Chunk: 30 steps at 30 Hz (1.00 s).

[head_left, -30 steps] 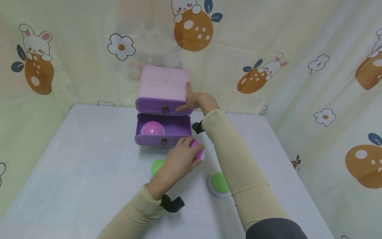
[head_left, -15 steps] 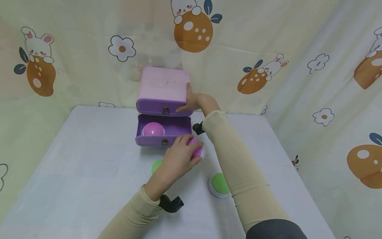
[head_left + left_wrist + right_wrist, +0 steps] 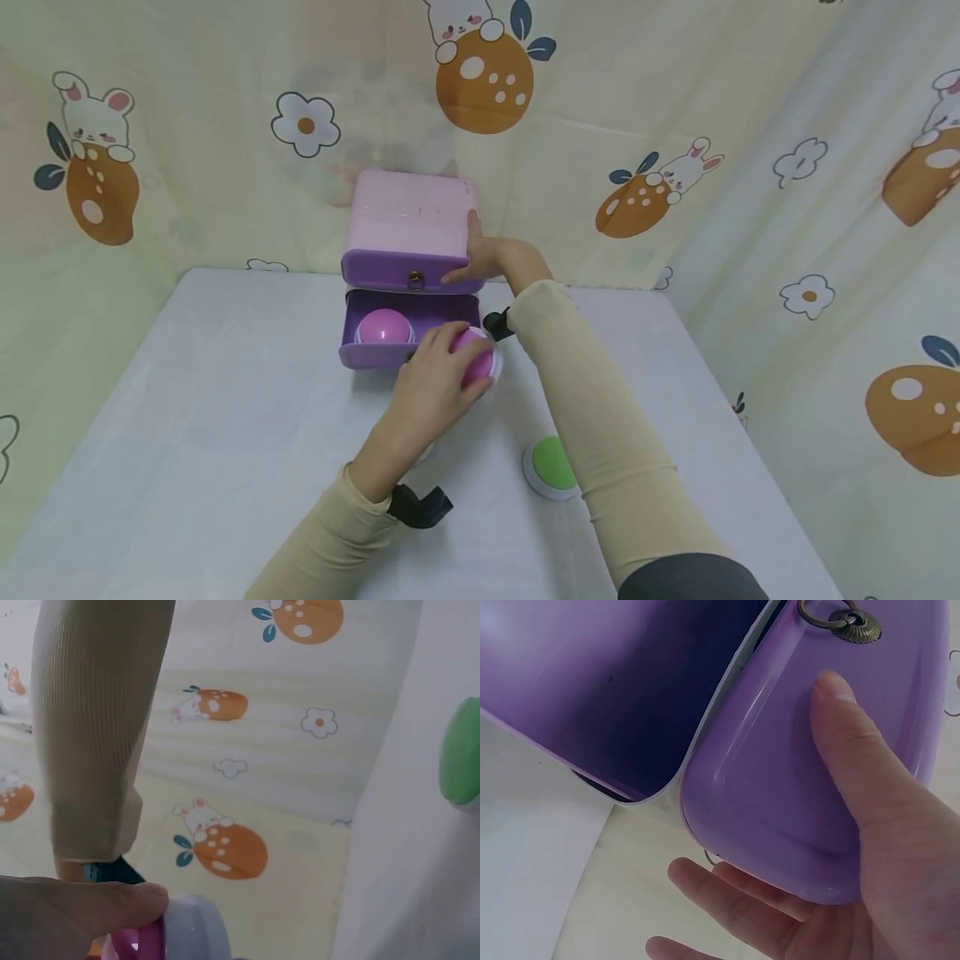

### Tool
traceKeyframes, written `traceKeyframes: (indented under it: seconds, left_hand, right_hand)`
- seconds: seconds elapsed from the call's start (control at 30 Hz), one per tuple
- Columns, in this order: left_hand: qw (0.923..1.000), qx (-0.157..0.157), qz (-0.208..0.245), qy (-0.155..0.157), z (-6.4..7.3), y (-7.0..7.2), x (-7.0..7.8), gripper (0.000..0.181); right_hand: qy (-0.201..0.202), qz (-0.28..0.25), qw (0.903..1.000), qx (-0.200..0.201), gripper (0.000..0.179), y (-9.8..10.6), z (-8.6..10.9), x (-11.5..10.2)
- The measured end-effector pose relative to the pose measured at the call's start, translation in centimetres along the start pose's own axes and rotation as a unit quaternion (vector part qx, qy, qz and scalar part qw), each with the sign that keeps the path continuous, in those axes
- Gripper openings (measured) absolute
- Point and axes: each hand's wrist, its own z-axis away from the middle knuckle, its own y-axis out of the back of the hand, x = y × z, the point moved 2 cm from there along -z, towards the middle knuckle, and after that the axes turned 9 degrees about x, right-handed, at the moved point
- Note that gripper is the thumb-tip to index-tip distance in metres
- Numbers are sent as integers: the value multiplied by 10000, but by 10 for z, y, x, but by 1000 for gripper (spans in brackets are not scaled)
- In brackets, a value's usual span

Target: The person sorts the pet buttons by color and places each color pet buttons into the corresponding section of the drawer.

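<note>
My left hand (image 3: 427, 390) grips a pink-domed push button (image 3: 478, 360) with a white base, tilted on its side, by the front right of a pulled-out lower drawer (image 3: 367, 357). In the left wrist view, a finger presses beside the white base (image 3: 196, 926). Inside the drawer, at its left, sits another pink push button (image 3: 384, 326). My right hand (image 3: 501, 255) rests against the right side of the pink and purple drawer box (image 3: 412, 212). In the right wrist view, its thumb lies straight on the shut upper drawer's front (image 3: 772, 780), its fingers extended along the side.
A green push button (image 3: 553, 462) with a white base stands on the white table (image 3: 225, 417), partly behind the right sleeve. Another button's white base (image 3: 426, 454) is mostly hidden under my left wrist. A patterned curtain (image 3: 247, 192) hangs behind the box.
My left hand has moved left and slightly up with the pink push button, closer to the open drawer, now covering most of the nearer green button. My right hand has stayed in place.
</note>
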Motion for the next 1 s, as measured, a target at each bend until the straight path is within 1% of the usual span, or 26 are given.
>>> traceKeyframes:
  seconds: [0.13,0.33,0.43,0.57,0.67,0.8,0.87,0.93,1.0]
  left_hand:
    - [9998,125,36,163,-3,4,-7,41]
    - [9988,200,142,412,-8,9,-15,47]
    - [9981,319,245,462,-10,11,-18,47]
    - [9959,675,481,355,-12,10,-22,46]
    - [9926,997,654,247,-14,7,-26,46]
    - [9852,1466,874,143,-16,2,-33,45]
    - [9806,1691,988,100,-17,-1,-36,44]
    - [9768,1848,1075,85,-18,-4,-39,42]
    - [9745,1939,1121,101,-19,-7,-41,42]
  right_hand:
    - [-3,13,10000,16,130,0,0,0]
    - [-37,-198,9998,7,131,-2,-1,1]
    - [-17,-264,9996,36,131,-2,-1,1]
    - [80,-292,9995,34,129,-1,0,1]
    - [76,-338,9994,-17,128,-1,2,1]
    - [-22,-379,9992,-121,125,-1,2,2]
    - [3,-351,9993,-162,122,0,2,2]
    - [73,-283,9993,-211,121,1,2,2]
    - [166,-198,9994,-210,121,1,2,2]
